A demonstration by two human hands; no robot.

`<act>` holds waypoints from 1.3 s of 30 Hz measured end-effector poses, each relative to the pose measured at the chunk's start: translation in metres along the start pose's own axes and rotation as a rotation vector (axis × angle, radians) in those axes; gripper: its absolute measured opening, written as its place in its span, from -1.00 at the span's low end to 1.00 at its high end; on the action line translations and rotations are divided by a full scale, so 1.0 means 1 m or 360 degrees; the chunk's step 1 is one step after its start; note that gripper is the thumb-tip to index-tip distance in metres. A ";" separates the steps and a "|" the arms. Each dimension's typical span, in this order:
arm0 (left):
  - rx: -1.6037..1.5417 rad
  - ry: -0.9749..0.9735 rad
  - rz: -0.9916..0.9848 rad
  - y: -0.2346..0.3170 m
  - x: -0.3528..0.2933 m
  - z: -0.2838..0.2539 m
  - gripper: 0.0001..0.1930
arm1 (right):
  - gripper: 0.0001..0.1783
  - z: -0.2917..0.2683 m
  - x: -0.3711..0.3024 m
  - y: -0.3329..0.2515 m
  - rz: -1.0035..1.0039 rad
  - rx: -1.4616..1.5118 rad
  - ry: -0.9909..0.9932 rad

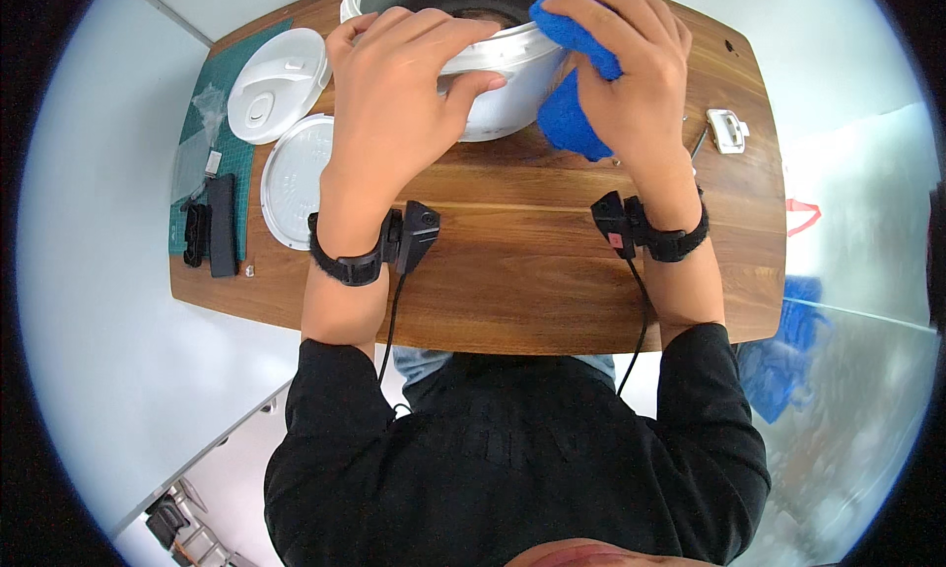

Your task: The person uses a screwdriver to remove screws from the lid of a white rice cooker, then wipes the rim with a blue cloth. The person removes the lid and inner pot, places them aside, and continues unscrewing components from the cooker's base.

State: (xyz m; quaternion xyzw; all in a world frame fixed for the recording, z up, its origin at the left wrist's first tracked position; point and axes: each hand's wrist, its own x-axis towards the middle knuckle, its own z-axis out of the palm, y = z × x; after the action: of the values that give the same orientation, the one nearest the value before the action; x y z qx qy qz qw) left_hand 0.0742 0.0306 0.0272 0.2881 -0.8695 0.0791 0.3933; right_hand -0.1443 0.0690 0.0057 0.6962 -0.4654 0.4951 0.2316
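A white rice cooker (507, 109) with a dark grey inside stands at the far edge of the table, its top cut off by the picture's upper border. My left hand (399, 84) is closed over the near left of its rim, thumb on the outer wall. In my right hand (636, 79) is a blue cloth (574, 119), bunched under the fingers and pressed to the rim's right side. Part of the cloth hangs down along the outer wall. Both wrists carry black strapped devices with cables.
At left, a white lid (281, 84) and a round white inner lid (299, 188) lie near a green cutting mat (244, 158). A dark oblong case (223, 227) lies below them. A small white plastic part (728, 132) sits on the wooden table (522, 281) at right.
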 end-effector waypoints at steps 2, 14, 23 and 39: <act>-0.0002 0.0028 0.0037 -0.002 0.000 0.002 -0.71 | -0.51 0.003 -0.002 -0.003 -0.0060 -0.0089 0.0022; 0.0002 0.0036 0.0067 -0.008 -0.001 0.003 -0.64 | -0.48 0.008 -0.005 -0.007 -0.0028 -0.0053 0.0080; -0.0026 0.0066 0.0089 -0.013 0.000 0.007 -0.64 | -0.46 0.008 -0.002 -0.005 0.0054 0.0067 0.0113; -0.0006 -0.0006 0.0034 -0.014 0.001 0.005 -0.61 | -0.45 0.007 -0.005 -0.028 0.0005 0.0020 0.0065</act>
State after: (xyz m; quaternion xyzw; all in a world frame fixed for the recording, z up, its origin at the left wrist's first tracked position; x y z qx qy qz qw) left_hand 0.0783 0.0162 0.0233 0.2782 -0.8734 0.0812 0.3914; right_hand -0.1166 0.0787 0.0022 0.6866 -0.4586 0.5126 0.2359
